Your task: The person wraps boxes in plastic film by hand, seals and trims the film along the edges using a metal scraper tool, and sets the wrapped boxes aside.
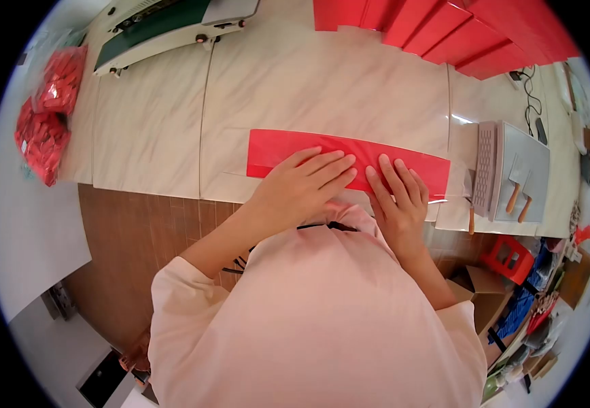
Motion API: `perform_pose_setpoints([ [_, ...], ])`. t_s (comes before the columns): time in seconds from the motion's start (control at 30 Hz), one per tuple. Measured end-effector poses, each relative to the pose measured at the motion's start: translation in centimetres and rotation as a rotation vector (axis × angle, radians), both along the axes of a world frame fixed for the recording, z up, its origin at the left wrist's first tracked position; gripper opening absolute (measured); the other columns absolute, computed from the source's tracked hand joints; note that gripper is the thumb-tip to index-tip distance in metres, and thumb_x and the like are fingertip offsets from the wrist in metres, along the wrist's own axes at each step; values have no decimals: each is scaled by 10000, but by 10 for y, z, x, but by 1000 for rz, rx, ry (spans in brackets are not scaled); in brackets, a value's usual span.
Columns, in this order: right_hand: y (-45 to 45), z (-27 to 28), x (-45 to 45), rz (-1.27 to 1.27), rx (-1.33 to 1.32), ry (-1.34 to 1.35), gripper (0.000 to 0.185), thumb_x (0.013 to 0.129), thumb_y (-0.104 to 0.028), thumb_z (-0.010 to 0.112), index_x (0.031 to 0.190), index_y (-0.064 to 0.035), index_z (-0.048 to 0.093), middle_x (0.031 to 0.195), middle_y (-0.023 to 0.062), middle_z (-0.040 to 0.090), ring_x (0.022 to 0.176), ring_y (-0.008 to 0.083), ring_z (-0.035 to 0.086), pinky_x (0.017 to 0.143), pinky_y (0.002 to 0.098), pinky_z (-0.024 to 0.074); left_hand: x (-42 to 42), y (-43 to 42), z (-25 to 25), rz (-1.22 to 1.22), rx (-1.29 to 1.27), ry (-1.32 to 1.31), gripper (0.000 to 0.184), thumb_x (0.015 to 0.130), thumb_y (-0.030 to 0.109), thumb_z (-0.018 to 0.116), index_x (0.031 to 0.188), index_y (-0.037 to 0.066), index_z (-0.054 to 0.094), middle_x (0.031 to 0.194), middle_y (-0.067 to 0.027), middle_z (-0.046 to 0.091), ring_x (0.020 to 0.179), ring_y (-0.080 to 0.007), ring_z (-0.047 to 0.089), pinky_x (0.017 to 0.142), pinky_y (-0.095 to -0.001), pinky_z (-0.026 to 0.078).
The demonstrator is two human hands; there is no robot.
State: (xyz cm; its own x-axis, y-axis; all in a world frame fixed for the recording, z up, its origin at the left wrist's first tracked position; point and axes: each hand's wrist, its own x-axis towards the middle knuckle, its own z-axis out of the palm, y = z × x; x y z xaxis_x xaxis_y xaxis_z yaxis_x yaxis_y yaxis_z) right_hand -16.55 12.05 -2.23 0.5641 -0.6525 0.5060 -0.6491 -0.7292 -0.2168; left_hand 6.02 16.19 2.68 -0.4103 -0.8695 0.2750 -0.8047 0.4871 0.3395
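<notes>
A long red strip, perhaps folded paper or a flat sleeve [268, 151], lies crosswise near the front edge of the table. My left hand [308, 180] rests flat on its middle, fingers stretched out and pointing right. On the right part of the strip lies my right hand [402, 204], its fingers spread a little and pointing away from me. Both palms face down and neither hand grips anything. The fingertips of the two hands are a short gap apart. Part of the strip's near edge is hidden under my hands.
Stacks of red flat pieces [438, 30] stand at the back right. A green and white machine [152, 34] is at the back left, near bags of red items [50, 112]. At right, a grey case [536, 160] bears wooden-handled scrapers [514, 197]. A red stool [509, 258] stands below.
</notes>
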Motion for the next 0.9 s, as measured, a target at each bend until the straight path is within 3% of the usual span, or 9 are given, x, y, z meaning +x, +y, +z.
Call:
perform_pose_setpoints([
  [0.1,-2,1,-3,6,2,24,361,820,-98,682,1179,-133,690,1298,69,623,1186,252,579,993,387,433,6,-3,-6,-59,-24,-72,292,787,167,683,1068,87,668,1265,-61,620,1147,-227,601,906,-353,510],
  [0.2,-2,0,-2,17,18,2,373,831,-109,671,1204,-108,665,1318,97,604,1197,269,573,994,400,437,7,-1,-6,-29,-81,-19,116,745,104,711,789,47,620,1127,-83,680,1028,-257,665,778,-351,563],
  [0.33,4,5,-17,16,36,-110,344,820,-114,685,1160,-77,644,1359,150,563,1216,296,562,998,421,441,4,2,-7,18,-48,12,189,725,38,763,764,27,578,1125,-86,686,1008,-259,677,766,-334,571],
  [0.43,4,4,-57,-63,-17,-81,275,778,-136,731,1030,-89,630,1110,90,633,1068,253,589,947,442,454,0,1,-8,23,-50,-4,206,752,26,765,751,17,559,1109,-97,692,997,-260,683,751,-318,575],
  [0.47,4,6,-69,-92,-24,-74,275,778,-136,731,1030,-89,630,1110,90,633,1068,253,589,947,442,454,0,0,-7,-7,-56,4,206,752,26,765,751,17,559,1109,-97,692,997,-260,683,751,-318,575],
  [0.53,3,8,-89,-184,-52,-15,256,719,-139,799,911,-114,631,928,21,601,916,219,576,899,419,442,1,-1,-5,10,6,10,204,781,30,754,750,11,553,1100,-106,694,1001,-262,683,754,-320,576],
  [0.7,-8,17,-125,-270,-35,61,230,707,-89,780,855,-125,608,885,12,584,927,218,564,938,452,408,1,-4,-1,-19,16,15,200,787,18,747,747,5,551,1095,-111,699,997,-264,686,737,-323,577],
  [0.77,-12,19,-132,-200,84,5,190,740,-83,747,868,-117,611,938,4,597,983,208,550,992,459,389,1,-4,0,-5,12,10,200,788,17,746,747,3,551,1087,-112,702,994,-267,688,731,-325,577],
  [0.9,-11,20,-140,-105,42,23,163,736,-40,730,833,-103,615,919,15,609,977,205,582,974,445,409,3,-5,1,4,50,44,189,783,18,751,758,-2,564,1093,-125,704,996,-267,694,708,-321,581],
])
